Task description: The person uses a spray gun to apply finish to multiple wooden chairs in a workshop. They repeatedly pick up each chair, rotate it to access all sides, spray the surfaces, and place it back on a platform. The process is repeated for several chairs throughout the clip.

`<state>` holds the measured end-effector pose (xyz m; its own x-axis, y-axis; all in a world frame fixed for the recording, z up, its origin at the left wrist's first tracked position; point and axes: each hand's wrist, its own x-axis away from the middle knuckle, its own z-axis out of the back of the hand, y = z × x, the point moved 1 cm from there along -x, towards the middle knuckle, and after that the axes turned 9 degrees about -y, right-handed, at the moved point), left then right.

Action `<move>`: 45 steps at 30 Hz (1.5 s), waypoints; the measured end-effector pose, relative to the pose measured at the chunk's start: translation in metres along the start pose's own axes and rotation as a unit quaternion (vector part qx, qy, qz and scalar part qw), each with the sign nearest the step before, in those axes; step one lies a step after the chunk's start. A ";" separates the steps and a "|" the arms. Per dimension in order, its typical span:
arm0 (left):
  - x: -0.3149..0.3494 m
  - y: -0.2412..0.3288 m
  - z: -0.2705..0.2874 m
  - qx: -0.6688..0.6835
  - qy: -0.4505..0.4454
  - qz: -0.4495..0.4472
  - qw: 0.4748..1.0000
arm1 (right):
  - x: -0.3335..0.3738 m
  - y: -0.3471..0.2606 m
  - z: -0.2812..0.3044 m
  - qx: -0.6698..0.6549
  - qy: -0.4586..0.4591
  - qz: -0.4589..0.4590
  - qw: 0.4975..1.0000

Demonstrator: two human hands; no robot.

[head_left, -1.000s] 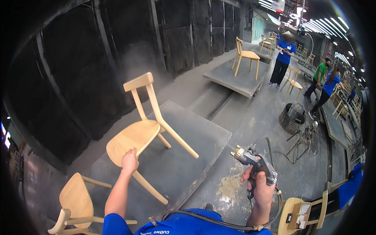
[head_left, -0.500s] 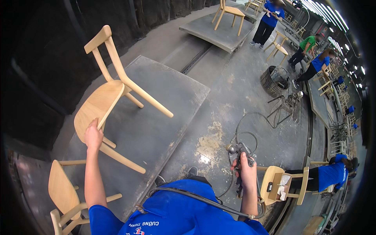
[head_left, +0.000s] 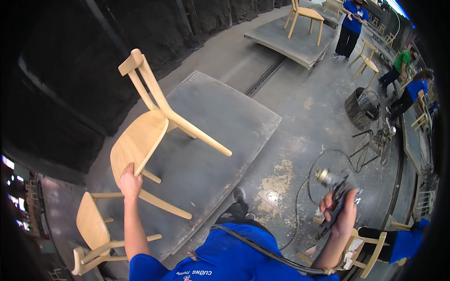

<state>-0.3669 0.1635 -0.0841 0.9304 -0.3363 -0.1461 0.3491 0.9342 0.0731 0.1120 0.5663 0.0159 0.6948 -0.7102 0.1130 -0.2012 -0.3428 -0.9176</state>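
Observation:
A light wooden chair [head_left: 136, 136] is tilted over the grey platform [head_left: 229, 107], its backrest toward the far side. My left hand [head_left: 130, 181] is closed on the near edge of its seat, thumb and fingers on opposite faces. Off to the right, my right hand [head_left: 346, 213] is wrapped round a spray gun [head_left: 341, 189] with a brass-coloured front, held away from the chair. Motion blurs part of the gun. From it a dark hose [head_left: 302, 187] hangs in a loop, and a thicker hose [head_left: 262, 247] crosses my waist.
A second wooden chair [head_left: 91, 225] is at the near left. Dark curtain-like sheeting [head_left: 61, 93] lines the left. Another platform [head_left: 276, 40] bears a chair farther off. A wire-sided bin [head_left: 361, 110] and a metal stand [head_left: 375, 140] are at right; several people work beyond.
My right hand has swung the spray gun outward to the right and turned it. My left hand keeps its hold on the chair seat. The whole view has shifted, and my feet have moved.

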 end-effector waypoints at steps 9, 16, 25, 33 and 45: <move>-0.025 0.012 -0.001 0.008 -0.086 0.017 0.996 | -0.167 -0.022 -0.052 0.068 -0.111 -0.025 0.991; -0.042 0.014 -0.006 0.005 -0.157 -0.019 0.987 | -0.236 0.032 0.009 0.200 -0.031 -0.250 0.947; -0.050 0.018 -0.013 -0.013 -0.188 0.029 0.982 | -0.298 0.058 0.098 0.270 -0.008 -0.346 0.899; -0.043 0.021 -0.024 -0.152 -0.150 0.236 0.948 | -0.365 0.038 0.055 0.073 -0.129 -0.265 0.953; -0.041 0.045 -0.019 -0.181 -0.144 0.292 0.928 | -0.473 0.046 -0.048 0.040 -0.280 -0.198 0.939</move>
<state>-0.3911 0.2217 -0.0932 0.9588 0.2705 0.0866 -0.2359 0.9283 -0.2873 -0.2592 0.8569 -0.0611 0.9624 -0.0952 0.2543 0.1867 -0.4480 -0.8743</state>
